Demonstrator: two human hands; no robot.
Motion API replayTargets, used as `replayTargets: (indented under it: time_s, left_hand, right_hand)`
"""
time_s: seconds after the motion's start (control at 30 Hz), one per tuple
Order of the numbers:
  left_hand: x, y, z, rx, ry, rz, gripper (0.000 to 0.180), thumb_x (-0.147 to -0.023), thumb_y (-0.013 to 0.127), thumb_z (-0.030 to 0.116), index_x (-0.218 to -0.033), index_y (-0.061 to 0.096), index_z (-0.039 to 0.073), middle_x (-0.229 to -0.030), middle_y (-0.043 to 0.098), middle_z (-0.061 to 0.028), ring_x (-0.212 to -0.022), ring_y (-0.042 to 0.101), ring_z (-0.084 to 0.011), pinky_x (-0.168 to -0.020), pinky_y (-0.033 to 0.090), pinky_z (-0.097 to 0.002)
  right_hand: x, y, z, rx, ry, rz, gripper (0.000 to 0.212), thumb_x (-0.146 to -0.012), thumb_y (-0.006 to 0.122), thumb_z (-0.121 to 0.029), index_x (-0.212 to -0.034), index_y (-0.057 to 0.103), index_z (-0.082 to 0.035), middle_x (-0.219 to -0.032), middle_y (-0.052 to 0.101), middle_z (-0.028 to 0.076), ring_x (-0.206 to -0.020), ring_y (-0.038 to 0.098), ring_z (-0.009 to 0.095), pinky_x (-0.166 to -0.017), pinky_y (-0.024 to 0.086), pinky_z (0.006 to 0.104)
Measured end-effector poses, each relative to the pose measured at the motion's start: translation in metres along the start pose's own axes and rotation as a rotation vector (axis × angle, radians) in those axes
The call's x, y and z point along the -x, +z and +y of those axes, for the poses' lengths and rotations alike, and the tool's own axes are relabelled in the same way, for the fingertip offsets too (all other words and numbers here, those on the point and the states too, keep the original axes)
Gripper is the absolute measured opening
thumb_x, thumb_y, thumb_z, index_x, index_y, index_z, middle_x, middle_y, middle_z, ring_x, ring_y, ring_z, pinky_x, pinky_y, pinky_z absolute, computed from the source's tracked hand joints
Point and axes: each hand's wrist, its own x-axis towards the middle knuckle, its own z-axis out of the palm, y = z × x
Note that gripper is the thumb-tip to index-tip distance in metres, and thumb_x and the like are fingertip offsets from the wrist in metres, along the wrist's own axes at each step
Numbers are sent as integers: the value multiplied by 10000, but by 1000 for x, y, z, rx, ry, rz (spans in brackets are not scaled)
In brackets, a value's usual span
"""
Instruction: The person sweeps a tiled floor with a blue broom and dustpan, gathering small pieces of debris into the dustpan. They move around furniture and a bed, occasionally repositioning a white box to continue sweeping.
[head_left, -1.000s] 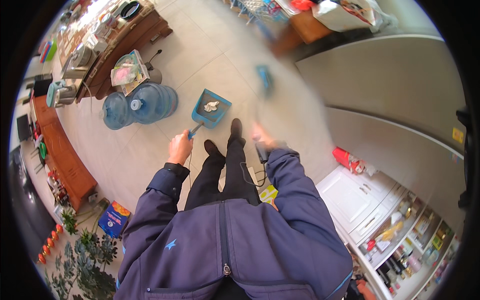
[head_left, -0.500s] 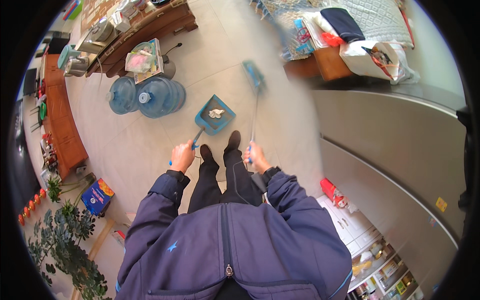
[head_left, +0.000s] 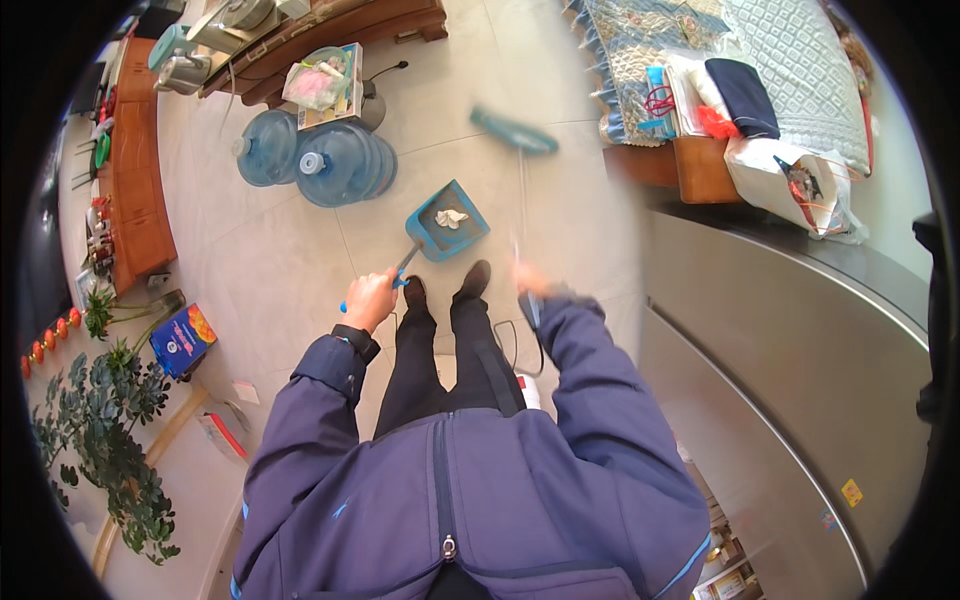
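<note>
My left hand (head_left: 371, 298) is closed around the handle of a blue dustpan (head_left: 473, 240), which rests on the tiled floor just ahead of my feet. A crumpled white tissue (head_left: 451, 218) lies in the pan. My right hand (head_left: 533, 278), blurred by motion, grips the thin pale stick of a broom. The blue-green broom head (head_left: 514, 132) is smeared too, out beyond the dustpan and to its right. Broom head and dustpan are apart.
Two large blue water bottles (head_left: 345, 165) stand left of the dustpan, beside a box (head_left: 334, 90) with a bag on it. A wooden cabinet (head_left: 330, 40) is at the far left. To the right are a large grey metallic appliance (head_left: 760, 330) and a covered seat (head_left: 640, 60).
The broom head has turned from upright to nearly crosswise. My right hand has moved up and right. The dustpan keeps its place by my feet, with the tissue in it.
</note>
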Motion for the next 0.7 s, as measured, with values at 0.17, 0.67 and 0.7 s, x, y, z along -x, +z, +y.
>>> replayTargets:
  time_s: [0.17,0.67,0.7]
  left_hand:
    - [6,2,3,4,8,23,135,-761,610,133,-867,561,66,-717,639,-183,-682,629,-386,-609,504,-484]
    - [30,3,-1,85,3,43,140,-756,573,83,-892,597,58,-728,635,-203,-707,622,-400,-617,495,-492]
    - [33,0,0,83,15,57,136,-756,570,81,-888,598,59,-726,636,-202,-707,621,-400,-616,495,-492]
  right_hand:
    - [153,0,-13,-177,367,-164,390,-966,359,-388,-772,398,-51,-561,433,74,-414,409,163,-368,344,305]
    - [197,-72,-52,-509,297,38,351,-948,440,-365,-730,399,-93,-547,399,1,-431,400,123,-372,331,274]
    - [189,-73,-62,-555,311,57,312,-953,452,-317,-737,390,-99,-549,390,2,-437,399,117,-373,328,268]
